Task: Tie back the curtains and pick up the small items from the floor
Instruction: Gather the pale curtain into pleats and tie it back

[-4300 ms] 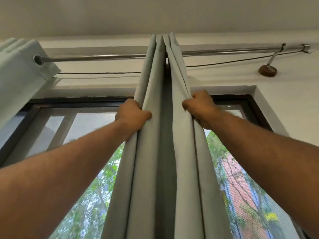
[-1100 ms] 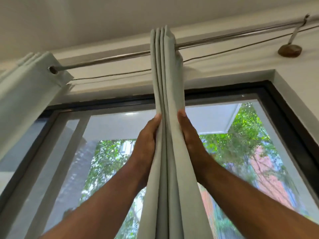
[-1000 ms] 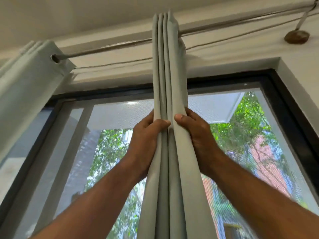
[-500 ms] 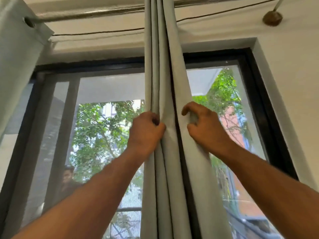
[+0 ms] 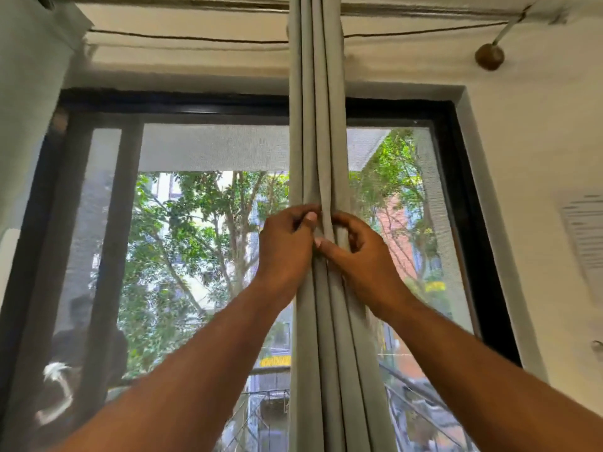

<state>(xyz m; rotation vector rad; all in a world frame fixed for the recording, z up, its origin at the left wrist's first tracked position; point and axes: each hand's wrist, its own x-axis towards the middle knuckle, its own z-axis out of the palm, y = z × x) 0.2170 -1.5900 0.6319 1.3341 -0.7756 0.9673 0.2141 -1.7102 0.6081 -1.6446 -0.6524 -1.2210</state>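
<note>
Head view: the gathered curtain (image 5: 315,125) hangs from the rod (image 5: 163,1) in front of the window (image 5: 202,223). The left hand (image 5: 287,246) and right hand (image 5: 359,252) each have a closed grip, pinching its pleats together at mid-height. This looks like the bundling step; next comes a tie, none visible. No floor, small items or containers show.

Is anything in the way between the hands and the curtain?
No. Both hands already hold the gathered curtain: the left hand grips its left folds, the right hand pinches the right ones. Nothing sits between them.
</note>
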